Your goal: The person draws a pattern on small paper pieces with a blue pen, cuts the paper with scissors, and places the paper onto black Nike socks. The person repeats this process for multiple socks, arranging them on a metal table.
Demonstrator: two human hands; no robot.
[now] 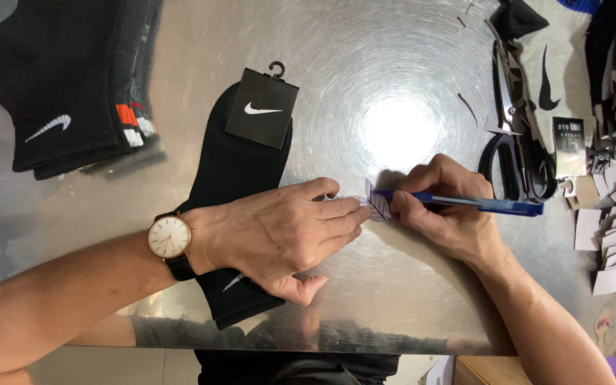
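- A blue pen (465,204) is lying nearly level, its tip pointing left onto the tag.
- A small pale tag (377,202) is lying flat on the shiny metal surface (393,85).
- A black sock (233,171) is lying flat beside it.

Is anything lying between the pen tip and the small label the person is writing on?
Nothing visible does. The right hand holds the blue pen with its tip right at the small label, which the left hand steadies with its fingertips on the metal table.
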